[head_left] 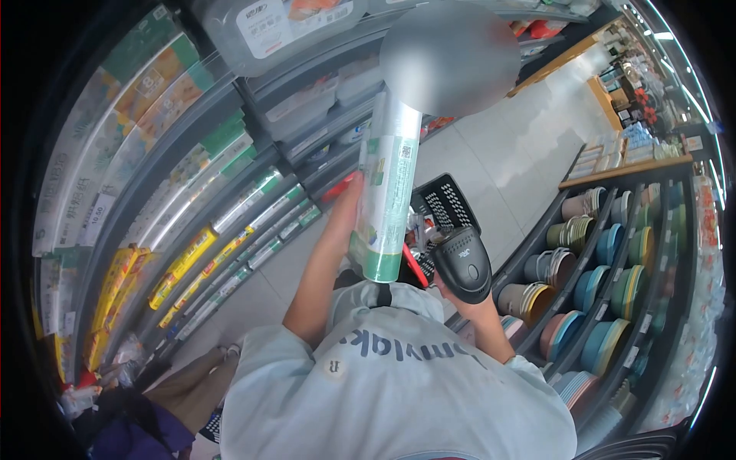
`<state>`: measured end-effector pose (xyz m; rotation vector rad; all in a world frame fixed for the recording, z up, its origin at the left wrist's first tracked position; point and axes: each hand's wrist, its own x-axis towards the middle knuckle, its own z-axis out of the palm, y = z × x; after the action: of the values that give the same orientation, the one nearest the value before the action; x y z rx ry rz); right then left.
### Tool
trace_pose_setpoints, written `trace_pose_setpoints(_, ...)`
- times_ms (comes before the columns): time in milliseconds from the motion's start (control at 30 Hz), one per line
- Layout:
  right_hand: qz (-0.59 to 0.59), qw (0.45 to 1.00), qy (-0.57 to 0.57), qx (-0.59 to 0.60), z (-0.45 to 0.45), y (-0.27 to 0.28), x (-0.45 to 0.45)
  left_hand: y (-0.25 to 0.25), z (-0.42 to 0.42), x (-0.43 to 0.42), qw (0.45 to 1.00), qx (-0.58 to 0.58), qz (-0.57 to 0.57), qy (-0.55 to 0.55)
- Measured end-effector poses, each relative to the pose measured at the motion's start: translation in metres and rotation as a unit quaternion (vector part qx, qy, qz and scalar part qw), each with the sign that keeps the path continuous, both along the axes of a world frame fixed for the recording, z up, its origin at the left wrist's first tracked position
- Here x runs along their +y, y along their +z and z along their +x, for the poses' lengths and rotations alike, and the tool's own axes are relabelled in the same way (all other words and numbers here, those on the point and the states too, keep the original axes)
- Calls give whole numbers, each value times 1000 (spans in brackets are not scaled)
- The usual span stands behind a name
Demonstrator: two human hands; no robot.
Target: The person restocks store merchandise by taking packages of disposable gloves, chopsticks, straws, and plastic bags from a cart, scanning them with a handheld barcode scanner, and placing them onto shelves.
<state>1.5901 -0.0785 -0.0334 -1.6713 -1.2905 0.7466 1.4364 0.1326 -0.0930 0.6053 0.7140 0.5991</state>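
Note:
My left hand (351, 201) is closed around the side of a long roll in clear and green packaging (392, 184). The roll stands nearly upright in front of my chest, and a blurred patch covers its top end. A label with a square code shows on its side. In my right hand (477, 308) is a black handheld barcode scanner (462, 264), its rounded head toward the camera. My right fingers are mostly hidden beneath it. Below both hands is a black shopping basket (458, 201) with a red handle (416, 266) and small items in it.
Shelves on the left hold long boxed rolls (184, 264) and clear plastic containers (287, 31). On the right, a rack carries stacks of coloured bowls (590, 287). Another person in purple (146, 433) is at the lower left. Grey floor tiles (491, 153) run between the shelves.

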Motion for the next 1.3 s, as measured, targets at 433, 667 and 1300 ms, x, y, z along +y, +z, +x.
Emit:
trace_pose_setpoints(433, 24, 983, 164, -82, 2, -8, -2, -1, -1, 9, 997, -21, -74, -28)
trace_pose_setpoints(667, 61, 980, 147, -118, -5, -14, 1, -13, 1, 6, 998, -19, -57, -19)
trace_pose_setpoints(1300, -11, 983, 1, 186, -14, 5, 9, 21, -1, 2, 990, -94, -7, 109)
